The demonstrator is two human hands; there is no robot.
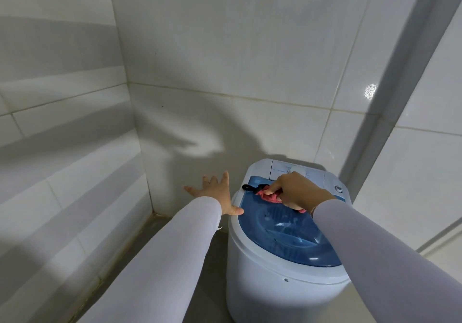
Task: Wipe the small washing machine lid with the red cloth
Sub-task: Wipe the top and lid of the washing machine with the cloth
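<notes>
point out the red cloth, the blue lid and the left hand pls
red cloth (pixel 270 197), head view, on the bunched fabric showing left of the right hand (pixel 295 190) that grips it.
blue lid (pixel 287 235), head view, on its translucent middle.
left hand (pixel 217 193), head view, on the back of the open hand.
</notes>
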